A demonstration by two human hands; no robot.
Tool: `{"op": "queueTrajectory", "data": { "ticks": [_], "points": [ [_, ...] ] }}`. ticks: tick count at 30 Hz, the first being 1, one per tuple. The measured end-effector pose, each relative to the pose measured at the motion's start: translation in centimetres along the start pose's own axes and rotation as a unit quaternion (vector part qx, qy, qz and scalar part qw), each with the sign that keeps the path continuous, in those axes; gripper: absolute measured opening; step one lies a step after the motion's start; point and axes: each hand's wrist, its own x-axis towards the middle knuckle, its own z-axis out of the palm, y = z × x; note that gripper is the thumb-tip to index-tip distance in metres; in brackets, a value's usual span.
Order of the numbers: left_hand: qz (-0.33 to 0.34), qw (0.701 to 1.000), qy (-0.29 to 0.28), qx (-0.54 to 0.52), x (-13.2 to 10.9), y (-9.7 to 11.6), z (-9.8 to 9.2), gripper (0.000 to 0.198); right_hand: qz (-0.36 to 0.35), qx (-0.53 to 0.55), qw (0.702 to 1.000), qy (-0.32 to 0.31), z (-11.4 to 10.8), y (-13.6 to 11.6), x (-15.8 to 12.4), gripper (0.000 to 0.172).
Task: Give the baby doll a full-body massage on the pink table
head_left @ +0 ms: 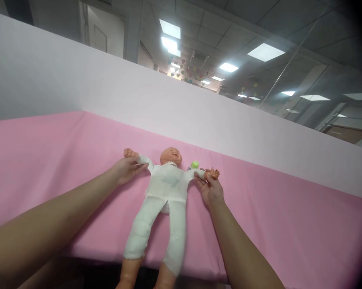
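Observation:
A baby doll (167, 180) with a white cloth body lies on its back, arms spread and legs toward me. My left hand (128, 169) is closed around the doll's arm on the left, near its wrist. On the other side, my right hand (211, 190) grips the doll's other forearm, with the thumb at the doll's wrist and the fingers underneath. The doll's plastic head (170, 155) is tilted to the right. Its feet run out of view at the bottom edge.
A pink sheet (267, 216) covers the table under the doll. A small green object (195, 164) lies behind the doll's arm on the right, partly hidden. A low white wall (132, 96) runs along the back, with glass above it.

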Motion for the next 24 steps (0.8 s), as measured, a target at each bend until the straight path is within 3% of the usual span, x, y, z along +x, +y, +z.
{"op": "queueTrajectory", "data": {
  "ticks": [5, 10, 16, 18, 20, 22, 24],
  "points": [
    [0.011, 0.997, -0.024, 0.066, 0.3, -0.3, -0.6, 0.023, 0.017, -0.015, 1.000, 0.005, -0.4, 0.3, 0.3, 0.042],
    [-0.039, 0.984, 0.048, 0.167, 0.9, 0.1, -1.0, 0.030, 0.061, -0.073, 0.995, 0.006, -0.8, 0.2, 0.4, 0.046],
    [0.024, 0.959, 0.077, 0.273, 2.1, 1.2, -3.3, 0.043, 0.090, -0.176, 0.976, 0.090, -1.6, 0.3, 1.0, 0.046],
    [0.055, 0.923, 0.106, 0.366, 2.5, 1.4, -4.2, 0.053, 0.095, -0.191, 0.972, 0.102, -1.8, 0.3, 1.1, 0.044],
    [0.087, 0.857, 0.129, 0.491, 2.8, 1.5, -4.8, 0.060, 0.094, -0.195, 0.971, 0.105, -1.9, 0.2, 1.1, 0.041],
    [0.097, 0.781, 0.114, 0.606, 2.8, 1.6, -5.0, 0.057, 0.091, -0.193, 0.971, 0.104, -1.8, 0.1, 1.0, 0.039],
    [0.084, 0.727, 0.079, 0.677, 2.7, 1.7, -4.8, 0.053, 0.091, -0.193, 0.972, 0.103, -1.7, 0.1, 0.9, 0.038]
  ]
}}
